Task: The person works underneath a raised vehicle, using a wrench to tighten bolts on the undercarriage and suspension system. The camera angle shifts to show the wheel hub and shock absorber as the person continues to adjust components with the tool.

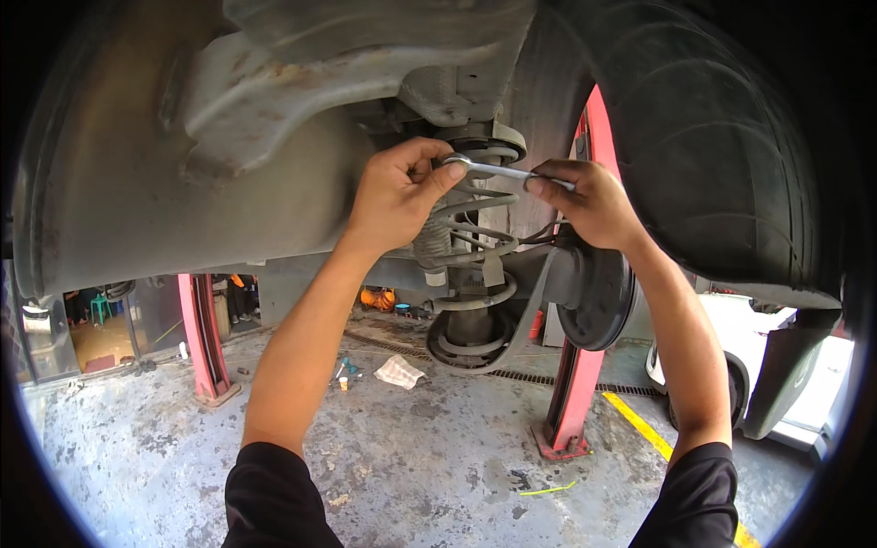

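A silver wrench [501,170] is held up nearly level between my two hands, in front of the upper end of a coil spring [505,245]. The fingers and thumb of my left hand [395,199] are closed at the wrench's head. My right hand [596,205] grips the other end of its shank, with the tip showing past the fingers. Just above the wrench sits the round spring seat [498,142]; whether the wrench's head touches any fastener is hidden by my left fingers. A ribbed dust boot [432,245] hangs below my left wrist.
The raised car's grey underbody [274,100] and black wheel-arch liner [713,155] surround my hands. A round black brake part [603,301] is below my right wrist. Red lift posts [203,338] stand on the worn floor. A white car [795,365] is at right; a pale cloth [399,372] lies below.
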`<move>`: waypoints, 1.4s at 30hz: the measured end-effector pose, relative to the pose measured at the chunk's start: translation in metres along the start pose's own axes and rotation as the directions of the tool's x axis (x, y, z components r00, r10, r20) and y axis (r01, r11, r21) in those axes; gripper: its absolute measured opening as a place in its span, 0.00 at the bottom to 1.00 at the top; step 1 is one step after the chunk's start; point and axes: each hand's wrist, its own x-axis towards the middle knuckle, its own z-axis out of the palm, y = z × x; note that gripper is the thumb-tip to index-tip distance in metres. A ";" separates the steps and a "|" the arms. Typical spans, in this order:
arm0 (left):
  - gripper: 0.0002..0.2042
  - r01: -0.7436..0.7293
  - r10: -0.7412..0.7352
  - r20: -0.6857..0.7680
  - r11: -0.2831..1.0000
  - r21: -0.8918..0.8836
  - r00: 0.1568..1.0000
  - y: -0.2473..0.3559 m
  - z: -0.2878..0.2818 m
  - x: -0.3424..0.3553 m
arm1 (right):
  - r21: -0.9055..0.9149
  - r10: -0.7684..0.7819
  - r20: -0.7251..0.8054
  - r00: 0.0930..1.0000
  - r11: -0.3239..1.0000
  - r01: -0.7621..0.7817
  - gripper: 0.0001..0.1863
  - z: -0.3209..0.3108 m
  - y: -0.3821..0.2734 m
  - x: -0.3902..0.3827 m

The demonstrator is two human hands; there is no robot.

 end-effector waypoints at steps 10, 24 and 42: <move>0.20 0.197 -0.161 -0.201 0.965 0.171 0.966 -0.024 0.022 0.031 | -0.238 -0.138 -0.190 0.972 0.967 0.091 0.12 -0.005 0.004 0.030; 0.15 0.146 -0.064 -0.241 0.930 0.338 0.968 -0.019 0.019 0.039 | -0.355 -0.091 -0.163 0.982 0.934 0.028 0.14 -0.009 0.008 0.052; 0.13 0.030 0.045 -0.153 0.890 0.456 0.987 -0.022 0.022 0.043 | -0.355 -0.021 -0.286 0.958 0.931 -0.085 0.16 -0.025 -0.030 0.038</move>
